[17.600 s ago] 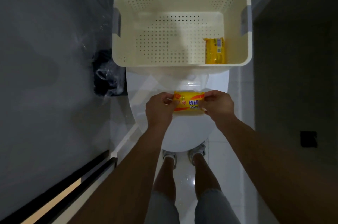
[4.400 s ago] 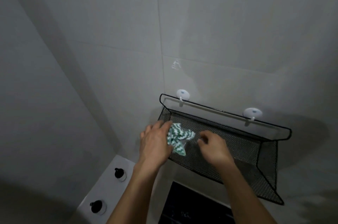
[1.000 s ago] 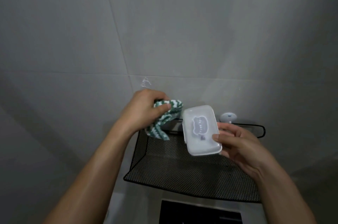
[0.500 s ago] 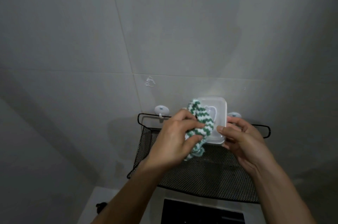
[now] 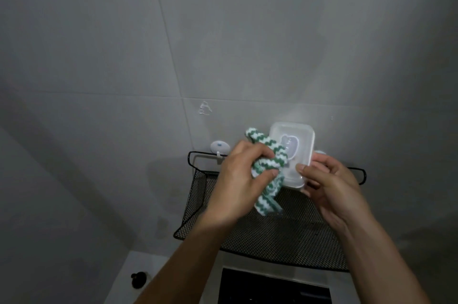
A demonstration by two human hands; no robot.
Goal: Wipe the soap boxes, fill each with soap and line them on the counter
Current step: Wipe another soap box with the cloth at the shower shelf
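Left hand (image 5: 238,184) has a bunched-up cloth (image 5: 266,167), nubby green-and-white zigzag weave, fingers curled round it and pressing it onto the soap box (image 5: 297,147). The box is frosted clear plastic, a rounded rectangle with a pale badge on the lid, held up in front of the grey tiled wall (image 5: 223,43) above a black mesh shelf (image 5: 280,234). Right hand (image 5: 329,187) grips its lower right edge, thumb on top.

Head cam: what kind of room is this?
Likely a bathroom or laundry corner: grey tiled wall, black mesh shelf hung on stick-on hooks, soap box being wiped.
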